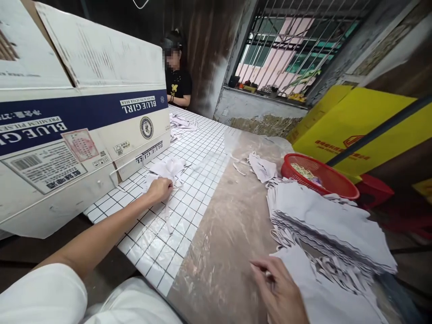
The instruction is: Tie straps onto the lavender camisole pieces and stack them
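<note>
My left hand (159, 189) is closed at the near edge of a white cloth piece (168, 167) with thin straps, which lies on the checked table cover beside the carton. One strap (168, 218) trails from there toward me. My right hand (280, 290) hovers over the clear plastic sheet at the near right, its fingers loosely bent and apart with nothing seen in them. Right beside it lies a stack of white cloth pieces (313, 288) with bunched straps. Behind that is a thicker stack of white cloth (330, 220) with wavy edges.
A large beer carton (84, 117) walls off the left side. A red plastic basket (337, 189) stands at the right, near a yellow box (364, 130). Clear plastic (229, 234) covers the table's right part. Across the table sits a person (180, 83) near more white cloth (182, 122).
</note>
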Tool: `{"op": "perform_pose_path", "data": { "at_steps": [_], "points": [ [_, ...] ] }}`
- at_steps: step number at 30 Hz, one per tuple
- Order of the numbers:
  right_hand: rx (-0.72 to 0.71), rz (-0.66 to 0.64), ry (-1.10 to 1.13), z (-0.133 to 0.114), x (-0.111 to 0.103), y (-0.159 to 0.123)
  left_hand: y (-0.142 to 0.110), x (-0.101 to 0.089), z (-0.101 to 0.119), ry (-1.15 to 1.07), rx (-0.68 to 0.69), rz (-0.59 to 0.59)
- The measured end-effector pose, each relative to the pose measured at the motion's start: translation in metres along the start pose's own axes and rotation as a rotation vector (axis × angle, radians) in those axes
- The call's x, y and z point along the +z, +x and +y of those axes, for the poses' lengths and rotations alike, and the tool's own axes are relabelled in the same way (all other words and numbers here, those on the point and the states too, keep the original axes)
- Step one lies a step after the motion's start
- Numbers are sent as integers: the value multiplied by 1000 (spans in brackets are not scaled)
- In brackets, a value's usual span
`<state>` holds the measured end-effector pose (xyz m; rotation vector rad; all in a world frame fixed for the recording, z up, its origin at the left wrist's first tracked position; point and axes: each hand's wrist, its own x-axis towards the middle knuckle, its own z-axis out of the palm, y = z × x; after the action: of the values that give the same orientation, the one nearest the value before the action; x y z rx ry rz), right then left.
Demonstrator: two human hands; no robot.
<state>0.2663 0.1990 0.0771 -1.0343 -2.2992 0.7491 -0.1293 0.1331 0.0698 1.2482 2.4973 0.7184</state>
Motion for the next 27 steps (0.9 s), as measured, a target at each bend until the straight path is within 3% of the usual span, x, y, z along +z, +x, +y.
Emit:
{"op": "perform_pose_path", "data": {
  "at_steps": [4,7,9,13,16,19,22,23,25,27],
  "points": [
    [-85,-138,93,-59,38,50,-6,-40,26,-377,112,-94],
    [-111,-117,149,-83,49,72,-13,-84,72,-830,316,-156],
    [-98,-60,211,-94,55,81,-20,-113,107,-1005,427,-184],
    [-33,74,340,-109,68,90,-44,-150,168,-1139,501,-233],
    [-5,77,417,-112,80,91,-61,-163,195,-1095,476,-235],
    [56,42,442,-103,91,90,-55,-171,205,-1013,535,-138],
    [155,-29,450,-76,97,87,-16,-164,195,-887,652,-22],
    [186,-46,441,-64,99,87,0,-156,185,-800,634,13],
    [258,-38,370,-37,100,85,27,-131,159,-549,456,108],
    [333,26,221,-12,99,85,33,-93,125,-331,333,190]
  ]
}}
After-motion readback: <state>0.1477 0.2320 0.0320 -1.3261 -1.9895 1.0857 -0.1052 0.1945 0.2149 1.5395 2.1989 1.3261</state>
